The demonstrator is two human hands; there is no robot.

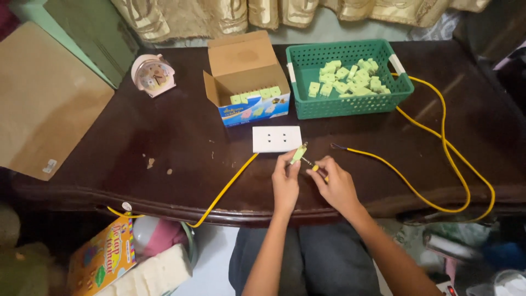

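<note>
While the left hand (pixel 286 183) pinches a small pale green socket part (pixel 298 154) between its fingertips, the right hand (pixel 335 183) is closed around the yellow handle of a small screwdriver (pixel 313 166), whose thin shaft points up and left toward the green part. Both hands rest on the near edge of the dark wooden tabletop (pixel 181 137), close together, with the part held just above the surface.

Just beyond the green part lies a white rectangular outlet plate (pixel 276 138), flat on the tabletop, with dark slots on its face. A yellow cable (pixel 227 186) runs from the area below the plate down and left over the table's front edge. A second yellow cable (pixel 438 131) has its bare end near the right hand and loops away to the right, up to the green basket.

Farther back stands an open cardboard box (pixel 245 77) holding a row of pale green parts. Beside it, to the right, a green plastic basket (pixel 350 101) holds a loose heap of the same pale green parts (pixel 350 79). At the far left rear, a small pink alarm clock (pixel 153 75) stands tilted on the tabletop.
</note>
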